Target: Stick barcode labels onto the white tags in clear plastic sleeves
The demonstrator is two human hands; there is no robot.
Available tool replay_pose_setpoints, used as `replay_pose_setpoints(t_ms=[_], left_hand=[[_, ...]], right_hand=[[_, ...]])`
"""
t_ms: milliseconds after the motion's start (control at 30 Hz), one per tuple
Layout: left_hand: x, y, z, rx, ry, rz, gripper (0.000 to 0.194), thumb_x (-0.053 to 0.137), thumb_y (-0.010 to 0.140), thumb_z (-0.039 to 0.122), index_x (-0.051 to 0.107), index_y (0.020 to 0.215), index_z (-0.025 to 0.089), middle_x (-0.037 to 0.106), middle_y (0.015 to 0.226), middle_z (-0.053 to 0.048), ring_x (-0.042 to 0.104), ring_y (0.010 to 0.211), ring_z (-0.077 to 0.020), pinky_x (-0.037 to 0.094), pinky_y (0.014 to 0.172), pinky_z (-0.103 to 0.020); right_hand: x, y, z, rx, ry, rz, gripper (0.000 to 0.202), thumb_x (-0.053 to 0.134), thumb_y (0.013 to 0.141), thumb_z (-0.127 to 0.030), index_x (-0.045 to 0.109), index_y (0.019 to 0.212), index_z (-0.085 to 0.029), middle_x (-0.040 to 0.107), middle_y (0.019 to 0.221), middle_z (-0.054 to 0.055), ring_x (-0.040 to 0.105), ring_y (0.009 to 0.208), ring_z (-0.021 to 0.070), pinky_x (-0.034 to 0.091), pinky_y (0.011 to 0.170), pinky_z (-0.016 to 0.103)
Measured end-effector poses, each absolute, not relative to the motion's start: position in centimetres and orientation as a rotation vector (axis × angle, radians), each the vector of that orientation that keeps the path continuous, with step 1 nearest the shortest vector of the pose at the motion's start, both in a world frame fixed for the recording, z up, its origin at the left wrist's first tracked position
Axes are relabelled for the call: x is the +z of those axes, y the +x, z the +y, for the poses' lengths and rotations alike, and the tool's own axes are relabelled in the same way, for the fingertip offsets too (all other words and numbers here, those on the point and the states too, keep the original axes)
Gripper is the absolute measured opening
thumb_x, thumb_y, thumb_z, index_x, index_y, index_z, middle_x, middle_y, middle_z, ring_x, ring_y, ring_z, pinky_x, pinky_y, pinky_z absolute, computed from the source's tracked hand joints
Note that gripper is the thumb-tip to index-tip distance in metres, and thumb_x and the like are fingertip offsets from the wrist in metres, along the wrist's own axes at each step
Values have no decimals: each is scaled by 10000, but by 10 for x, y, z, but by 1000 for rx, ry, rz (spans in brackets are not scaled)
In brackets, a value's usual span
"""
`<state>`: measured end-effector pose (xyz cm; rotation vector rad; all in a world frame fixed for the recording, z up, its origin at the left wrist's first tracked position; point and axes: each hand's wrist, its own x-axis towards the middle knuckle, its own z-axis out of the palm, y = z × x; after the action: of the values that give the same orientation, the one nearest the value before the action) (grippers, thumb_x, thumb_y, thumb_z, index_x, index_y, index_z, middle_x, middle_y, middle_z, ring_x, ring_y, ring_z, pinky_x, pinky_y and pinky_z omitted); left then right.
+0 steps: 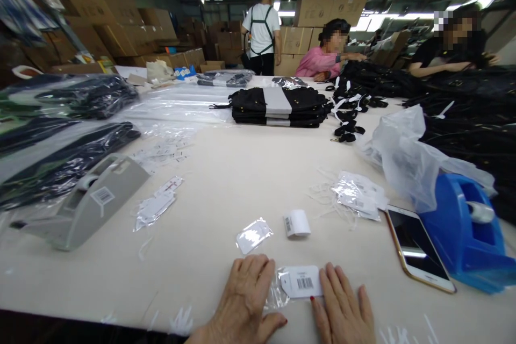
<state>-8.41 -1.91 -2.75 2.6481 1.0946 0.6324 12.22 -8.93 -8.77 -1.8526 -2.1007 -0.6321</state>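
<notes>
A white barcode tag (305, 282) lies on the table at the front, partly in or over a small clear plastic sleeve (276, 295). My left hand (245, 298) rests on the left end of the sleeve, fingers stretched forward and thumb apart. On the tag's right end lie the fingers of my right hand (342, 306), flat, with its thumb at the lower edge. Just beyond my hands are a glossy sleeved tag (253, 235) and a curled white barcode label (297, 223).
A grey tape dispenser (105, 199) stands left; a blue one (467, 236) stands right beside a phone (419, 250). Sleeved tags (358, 193) lie nearby. Folded black bags (278, 105) are stacked farther back. Several people work beyond the table.
</notes>
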Motion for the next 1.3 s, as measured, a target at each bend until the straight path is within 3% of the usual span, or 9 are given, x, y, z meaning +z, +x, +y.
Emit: replay_pose_setpoints(t_ms=[133, 433, 667, 800, 967, 1133, 1200, 1300], left_hand=[[-31, -83, -20, 598, 2519, 1077, 510, 689, 656, 310, 486, 1084, 122, 543, 1037, -115, 482, 932, -257, 409, 783, -407], [-27, -78, -18, 528, 2295, 1202, 347, 658, 677, 224, 540, 1000, 176, 548, 1018, -75, 466, 925, -235, 351, 793, -379], [-17, -77, -16, 378, 2170, 1259, 439, 691, 604, 209, 527, 1011, 195, 513, 1085, -60, 432, 980, -236, 322, 848, -371], [-13, -77, -12, 303, 2103, 1351, 352, 605, 630, 151, 531, 973, 185, 518, 1038, -57, 437, 941, -223, 324, 832, -366], [-16, -76, -5, 236, 1993, 1387, 403, 553, 595, 102, 526, 993, 162, 527, 975, -49, 445, 868, -210, 347, 789, -341], [-18, -75, -2, 265, 1951, 1327, 472, 545, 568, 79, 527, 1037, 129, 541, 989, -66, 460, 902, -210, 353, 813, -328], [-17, -74, -1, 292, 1919, 1283, 471, 528, 566, 69, 538, 1035, 114, 551, 969, -69, 474, 888, -200, 366, 792, -304], [-14, -75, 0, 331, 1852, 1219, 407, 504, 575, 65, 586, 971, 111, 576, 863, -46, 498, 795, -169, 380, 724, -264]], right_hand=[[-91, 117, -88, -707, -1756, -2212, 422, 308, 865, -293, 503, 1146, -46, 548, 1175, 211, 534, 1048, 338, 266, 929, 555], [-83, 109, -80, -564, -1804, -2222, 397, 360, 833, -235, 499, 1179, -98, 530, 1225, 128, 485, 1099, 336, 211, 946, 538], [-72, 104, -71, -401, -1843, -2173, 419, 392, 845, -301, 444, 1224, -130, 494, 1268, 107, 439, 1144, 320, 222, 921, 516], [-68, 106, -64, -274, -1805, -2166, 398, 414, 835, -283, 446, 1211, -157, 481, 1281, 102, 414, 1170, 315, 248, 908, 530], [-67, 107, -56, -31, -1726, -2091, 362, 411, 815, -245, 484, 1164, -180, 486, 1274, 113, 411, 1178, 323, 292, 893, 600], [-65, 106, -47, 287, -1702, -1905, 308, 470, 774, -269, 549, 1062, -196, 513, 1247, 116, 398, 1189, 336, 237, 935, 661], [-64, 105, -47, 416, -1666, -1777, 264, 501, 767, -307, 565, 1006, -214, 565, 1182, 99, 442, 1154, 318, 241, 956, 640], [-63, 104, -52, 604, -1641, -1547, 245, 539, 765, -378, 584, 954, -229, 640, 991, 69, 569, 966, 256, 419, 888, 481]])
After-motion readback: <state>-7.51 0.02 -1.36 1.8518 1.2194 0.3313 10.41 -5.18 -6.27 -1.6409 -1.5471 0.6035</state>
